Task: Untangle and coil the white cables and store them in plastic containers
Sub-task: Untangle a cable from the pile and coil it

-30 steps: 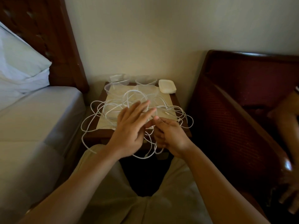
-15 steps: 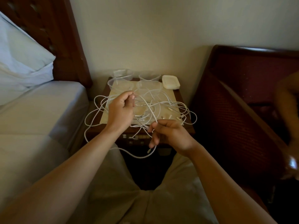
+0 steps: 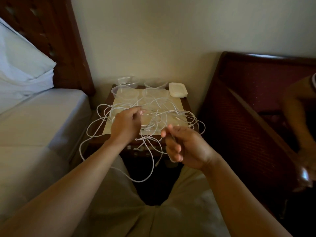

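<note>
A tangle of white cables (image 3: 160, 115) sprawls over the small wooden nightstand (image 3: 185, 103), with loops hanging off its front and left edges. My left hand (image 3: 125, 125) is over the pile, fingers curled, pinching a strand. My right hand (image 3: 184, 146) is at the nightstand's front right corner, fingers curled round another strand that runs back into the tangle. Several clear plastic containers (image 3: 124, 92) stand at the back of the nightstand. A stack of white lids (image 3: 177, 89) lies at the back right.
A bed with a grey sheet (image 3: 39, 120) and a pillow (image 3: 20, 65) is on the left. A dark red chair (image 3: 248, 108) stands on the right, where another person's arm (image 3: 294, 106) shows. My knees are below the nightstand.
My left hand went from flat on the cables to pinching a strand and lifting it. My right hand pulled back toward me, to the right, with its strand.
</note>
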Action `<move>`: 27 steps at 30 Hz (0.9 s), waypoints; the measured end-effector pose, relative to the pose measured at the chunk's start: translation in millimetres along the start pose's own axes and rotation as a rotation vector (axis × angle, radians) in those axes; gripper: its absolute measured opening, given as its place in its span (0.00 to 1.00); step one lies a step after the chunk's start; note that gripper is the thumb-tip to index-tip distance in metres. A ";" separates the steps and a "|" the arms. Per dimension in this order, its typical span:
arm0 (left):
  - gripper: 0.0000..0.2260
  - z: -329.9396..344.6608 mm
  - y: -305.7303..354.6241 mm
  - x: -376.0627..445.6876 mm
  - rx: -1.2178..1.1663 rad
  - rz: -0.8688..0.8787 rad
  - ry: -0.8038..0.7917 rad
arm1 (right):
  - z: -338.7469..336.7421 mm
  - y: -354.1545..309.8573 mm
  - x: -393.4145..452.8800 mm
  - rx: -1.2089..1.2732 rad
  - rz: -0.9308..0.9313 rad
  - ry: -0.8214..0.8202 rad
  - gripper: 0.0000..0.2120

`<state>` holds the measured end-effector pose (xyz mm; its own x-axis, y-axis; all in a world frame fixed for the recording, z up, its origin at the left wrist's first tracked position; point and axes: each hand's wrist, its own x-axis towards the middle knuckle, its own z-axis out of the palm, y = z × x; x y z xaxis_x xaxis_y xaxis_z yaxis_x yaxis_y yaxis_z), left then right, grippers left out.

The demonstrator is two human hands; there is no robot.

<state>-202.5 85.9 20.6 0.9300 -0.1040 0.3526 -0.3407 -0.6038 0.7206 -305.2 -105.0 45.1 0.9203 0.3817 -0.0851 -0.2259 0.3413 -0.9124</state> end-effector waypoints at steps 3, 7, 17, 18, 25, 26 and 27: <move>0.13 -0.4 1.8 -3.1 0.179 0.052 -0.160 | 2.5 4.4 1.0 0.041 -0.032 0.045 0.13; 0.14 12.0 4.0 -30.0 0.172 0.169 -0.445 | 15.4 -7.1 7.6 0.095 -0.229 0.159 0.15; 0.09 -6.6 29.6 -44.6 0.291 0.655 -0.403 | 10.7 5.9 22.9 -0.703 -0.346 0.458 0.09; 0.10 -9.5 28.4 -42.4 0.308 0.656 -0.374 | 6.6 6.5 22.5 -0.894 -0.309 0.489 0.10; 0.05 -23.3 20.6 -21.7 0.071 0.607 -0.235 | 12.8 3.3 10.2 -0.621 0.066 0.313 0.25; 0.04 -24.2 19.9 -20.7 -0.056 0.542 -0.241 | 11.5 2.6 7.9 -0.457 0.110 0.260 0.25; 0.03 -25.0 22.0 -22.1 -0.179 0.466 -0.254 | 8.6 2.8 6.6 -0.294 0.157 0.177 0.26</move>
<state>-234.0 94.6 43.6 0.6716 -0.5284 0.5194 -0.7216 -0.3072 0.6204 -302.6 -94.1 45.4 0.9285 0.2465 -0.2776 -0.2910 0.0190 -0.9565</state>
